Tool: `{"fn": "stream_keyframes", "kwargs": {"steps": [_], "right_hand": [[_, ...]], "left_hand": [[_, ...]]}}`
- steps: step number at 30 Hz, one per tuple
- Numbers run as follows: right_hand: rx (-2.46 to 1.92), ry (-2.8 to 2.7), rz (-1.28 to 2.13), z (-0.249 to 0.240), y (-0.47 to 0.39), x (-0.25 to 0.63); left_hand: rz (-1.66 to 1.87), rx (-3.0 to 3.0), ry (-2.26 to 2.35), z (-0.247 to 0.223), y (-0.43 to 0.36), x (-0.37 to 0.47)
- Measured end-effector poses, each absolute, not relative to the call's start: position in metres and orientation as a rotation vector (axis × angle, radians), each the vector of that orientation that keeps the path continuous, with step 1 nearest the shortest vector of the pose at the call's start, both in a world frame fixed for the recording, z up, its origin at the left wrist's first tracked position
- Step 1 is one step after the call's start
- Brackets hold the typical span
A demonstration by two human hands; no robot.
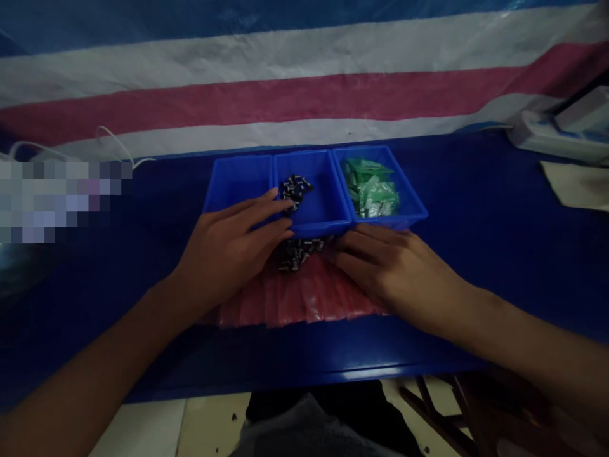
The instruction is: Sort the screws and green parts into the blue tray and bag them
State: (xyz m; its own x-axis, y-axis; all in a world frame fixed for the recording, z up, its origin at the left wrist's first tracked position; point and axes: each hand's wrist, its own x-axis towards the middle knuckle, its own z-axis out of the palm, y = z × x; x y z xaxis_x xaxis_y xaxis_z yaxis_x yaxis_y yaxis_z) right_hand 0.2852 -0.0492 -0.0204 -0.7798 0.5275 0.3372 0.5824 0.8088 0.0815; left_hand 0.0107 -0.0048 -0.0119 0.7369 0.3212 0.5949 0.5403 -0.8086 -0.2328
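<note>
Blue tbl [485, 216], screws [295, 257] w/ mixed axes

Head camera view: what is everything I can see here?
Bins: three, blue, in a row
Screws: many, black and silver, in and before the middle bin
Packets: several, green, in the right bin
Bags: many, red, overlapping in front of the bins
Table: one, blue, beneath the bins
Sheet: one, striped blue-white-red, behind
Cables: count unclear, white, back left
Casing: count unclear, white, back right
Paper: one, pale, right edge
Pixelated patch: one, mixed colours, left
Floor: one, pale, below
Furniture: one, dark, lower right
Lap: one, dark clothing, bottom centre
Left hand: one, bare, over the left bin's front
Right hand: one, bare, at the right bin's front
</note>
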Motion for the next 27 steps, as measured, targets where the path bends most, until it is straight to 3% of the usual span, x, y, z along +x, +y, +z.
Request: {"fn": "stream_keyframes", "kwargs": {"steps": [7, 13, 23, 27], "right_hand": [[-0.925, -2.628, -0.414, -0.02, -0.055, 0.285], [-0.883, -2.682, -0.088, -0.025, -0.05, 0.285], [-0.924, -2.694, 0.133, -0.028, -0.044, 0.286], [-0.81, -2.469, 0.335, -0.02, -0.045, 0.283]], "left_hand": [[-0.769, -2.565, -0.694, -0.011, -0.005, 0.01], [-0.77, -2.586, -0.721, -0.012, -0.005, 0.01], [-0.748, -2.562, -0.734, -0.013, -0.004, 0.011], [-0.745, -2.548, -0.718, -0.012, -0.005, 0.01]]}}
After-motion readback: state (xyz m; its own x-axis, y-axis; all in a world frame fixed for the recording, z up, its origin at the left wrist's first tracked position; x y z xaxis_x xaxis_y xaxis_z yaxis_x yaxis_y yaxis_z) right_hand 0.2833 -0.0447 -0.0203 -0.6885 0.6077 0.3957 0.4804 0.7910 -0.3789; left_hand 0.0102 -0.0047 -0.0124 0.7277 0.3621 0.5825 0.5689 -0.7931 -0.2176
